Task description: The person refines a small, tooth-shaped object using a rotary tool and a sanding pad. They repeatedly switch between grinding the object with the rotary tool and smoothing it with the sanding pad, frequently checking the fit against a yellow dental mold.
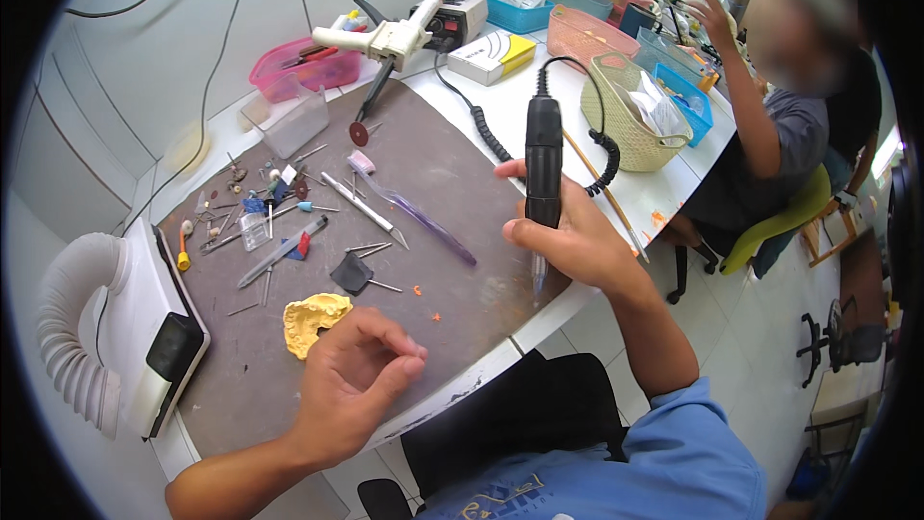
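Observation:
My right hand (582, 236) grips a black rotary handpiece (544, 149), held upright with its thin tip pointing down over the table's front edge. A coiled black cord runs from its top. My left hand (356, 380) is curled, thumb and fingertips drawn together in a pinch; anything between them is too small to make out. Just beyond that hand lies a yellow dental cast (296, 329), partly covered by it. Close by are a dark grey flat piece (352, 273) with metal shanks beside it and small orange scraps (436, 317).
Burs and small tools, a craft knife (371, 212) and a purple toothbrush (423, 217) lie on the brown mat (452, 279). A dispensing gun (390, 43), pink basket (337, 72) and green basket (616, 120) stand behind. A hosed white box (159, 318) is left; a person sits right.

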`<state>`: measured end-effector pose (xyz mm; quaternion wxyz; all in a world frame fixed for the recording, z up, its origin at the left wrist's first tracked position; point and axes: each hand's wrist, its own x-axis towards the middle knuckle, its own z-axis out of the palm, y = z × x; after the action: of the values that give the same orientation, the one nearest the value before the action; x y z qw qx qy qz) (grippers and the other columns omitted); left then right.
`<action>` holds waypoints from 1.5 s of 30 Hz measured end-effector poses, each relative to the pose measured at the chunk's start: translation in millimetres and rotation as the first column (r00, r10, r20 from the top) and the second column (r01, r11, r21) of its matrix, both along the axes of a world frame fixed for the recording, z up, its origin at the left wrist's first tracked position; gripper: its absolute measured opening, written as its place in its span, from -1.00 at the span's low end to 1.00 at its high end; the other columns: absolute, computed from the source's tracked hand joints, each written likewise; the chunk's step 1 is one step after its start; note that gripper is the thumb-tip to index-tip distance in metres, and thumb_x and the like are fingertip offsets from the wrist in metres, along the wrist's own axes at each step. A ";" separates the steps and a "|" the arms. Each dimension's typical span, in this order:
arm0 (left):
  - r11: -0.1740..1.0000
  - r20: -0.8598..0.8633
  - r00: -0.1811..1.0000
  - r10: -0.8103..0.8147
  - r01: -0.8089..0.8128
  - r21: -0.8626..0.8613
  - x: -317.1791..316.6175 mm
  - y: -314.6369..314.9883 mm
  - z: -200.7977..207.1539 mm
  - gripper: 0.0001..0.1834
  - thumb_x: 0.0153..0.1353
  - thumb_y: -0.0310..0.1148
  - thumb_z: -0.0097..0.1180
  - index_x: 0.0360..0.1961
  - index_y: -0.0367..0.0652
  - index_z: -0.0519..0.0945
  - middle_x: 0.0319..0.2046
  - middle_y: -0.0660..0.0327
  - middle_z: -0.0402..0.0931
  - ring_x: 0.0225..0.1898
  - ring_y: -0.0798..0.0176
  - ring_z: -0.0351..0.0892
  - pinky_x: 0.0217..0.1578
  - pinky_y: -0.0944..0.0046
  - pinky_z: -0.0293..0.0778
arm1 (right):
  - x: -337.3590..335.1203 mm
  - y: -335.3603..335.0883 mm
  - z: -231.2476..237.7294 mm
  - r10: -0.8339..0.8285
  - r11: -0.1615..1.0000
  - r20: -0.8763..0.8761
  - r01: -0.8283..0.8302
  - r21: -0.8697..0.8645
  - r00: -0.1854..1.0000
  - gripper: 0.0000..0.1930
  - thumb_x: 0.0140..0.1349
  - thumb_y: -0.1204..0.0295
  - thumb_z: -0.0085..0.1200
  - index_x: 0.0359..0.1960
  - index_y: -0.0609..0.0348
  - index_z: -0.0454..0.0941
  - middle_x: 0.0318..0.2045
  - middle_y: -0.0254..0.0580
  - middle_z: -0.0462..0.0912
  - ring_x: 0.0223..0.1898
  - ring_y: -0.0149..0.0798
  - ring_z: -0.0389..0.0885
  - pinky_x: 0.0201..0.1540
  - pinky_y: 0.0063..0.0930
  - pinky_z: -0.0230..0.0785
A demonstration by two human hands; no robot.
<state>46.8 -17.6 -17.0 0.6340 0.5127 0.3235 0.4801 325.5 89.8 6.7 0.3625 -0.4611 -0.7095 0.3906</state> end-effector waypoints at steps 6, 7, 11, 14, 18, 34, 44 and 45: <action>0.998 -0.052 0.998 0.019 -0.022 -0.055 6.3 -2.8 14.1 -0.81 0.32 -0.67 0.27 -0.10 -0.27 0.57 -0.12 0.21 0.53 -0.04 0.37 0.60 0.05 0.30 0.54 | -8.4 13.4 9.0 -0.140 0.978 0.549 0.030 0.204 0.824 -0.21 0.23 0.20 0.24 0.45 0.30 0.29 -0.54 0.13 0.66 -0.45 0.09 0.69 -0.30 -0.08 0.50; 1.000 -0.061 0.998 0.002 -0.004 -0.025 3.3 -2.9 10.0 -0.81 0.32 -0.67 0.28 -0.10 -0.28 0.57 -0.12 0.20 0.54 -0.05 0.37 0.60 0.04 0.30 0.54 | -9.7 17.0 4.0 -0.152 0.966 0.621 -0.018 0.259 0.769 -0.21 0.24 0.17 0.23 0.45 0.28 0.29 -0.53 0.19 0.67 -0.44 0.16 0.71 -0.27 -0.01 0.52; 1.000 -0.118 0.993 -0.010 0.010 0.004 5.4 -2.8 4.7 -0.80 0.30 -0.68 0.30 -0.11 -0.29 0.58 -0.13 0.17 0.57 -0.08 0.36 0.63 0.00 0.29 0.56 | -17.1 13.2 5.2 -0.203 0.949 0.666 -0.024 0.314 0.718 -0.24 0.35 0.06 0.18 0.45 0.28 0.30 -0.49 0.22 0.70 -0.40 0.24 0.73 -0.28 0.10 0.56; 0.999 -0.157 0.988 0.004 0.001 0.033 5.4 -2.5 0.5 -0.81 0.29 -0.69 0.29 -0.12 -0.29 0.59 -0.14 0.18 0.56 -0.08 0.35 0.64 0.00 0.32 0.55 | -13.7 9.3 -1.8 -0.210 0.946 0.632 -0.008 0.323 0.746 -0.24 0.38 0.03 0.18 0.45 0.29 0.29 -0.49 0.19 0.71 -0.42 0.22 0.74 -0.31 0.08 0.57; 0.996 -0.225 0.973 0.044 -0.027 0.081 6.6 1.3 -4.2 -0.79 0.23 -0.71 0.31 -0.16 -0.28 0.61 -0.19 0.16 0.58 -0.14 0.28 0.66 -0.06 0.31 0.56 | -2.4 -4.4 -8.3 -0.192 0.939 0.562 -0.015 0.342 0.804 -0.31 0.41 0.10 0.18 0.43 0.28 0.34 -0.38 0.12 0.74 -0.37 0.18 0.75 -0.30 0.04 0.58; 0.996 -0.430 0.901 0.066 -0.033 0.083 9.2 -9.6 5.2 -0.77 0.36 -0.67 0.24 -0.07 -0.16 0.51 -0.13 0.19 0.52 -0.11 0.34 0.60 -0.04 0.37 0.56 | 78.0 -46.5 24.7 0.742 0.669 -0.499 -0.556 0.494 0.449 -0.56 0.41 0.26 0.31 0.04 0.52 0.66 -0.20 0.11 0.77 -0.35 -0.15 0.74 -0.28 -0.39 0.63; 0.996 -0.462 0.886 0.021 0.019 0.082 13.0 -9.6 11.5 -0.79 0.36 -0.67 0.24 -0.08 -0.19 0.53 -0.15 0.17 0.51 -0.10 0.32 0.56 -0.01 0.35 0.52 | 253.5 81.4 15.3 -0.938 0.062 -0.018 0.220 0.974 0.345 -0.61 0.49 0.25 0.14 0.17 0.31 0.56 0.29 0.03 0.60 0.04 0.05 0.76 0.09 -0.07 0.62; 0.996 -0.469 0.883 0.006 0.035 0.078 14.8 -7.5 10.2 -0.80 0.36 -0.67 0.24 -0.09 -0.20 0.54 -0.15 0.17 0.51 -0.10 0.32 0.56 -0.01 0.36 0.51 | 278.1 90.3 -3.8 -0.958 0.115 0.063 0.172 0.978 0.281 -0.58 0.49 0.23 0.15 0.20 0.30 0.54 0.32 0.06 0.56 0.07 0.10 0.74 0.12 -0.03 0.59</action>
<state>61.6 -25.1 -6.8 0.5185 0.6423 0.4424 0.3506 603.7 180.1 2.9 0.3475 -0.5859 -0.5783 -0.4489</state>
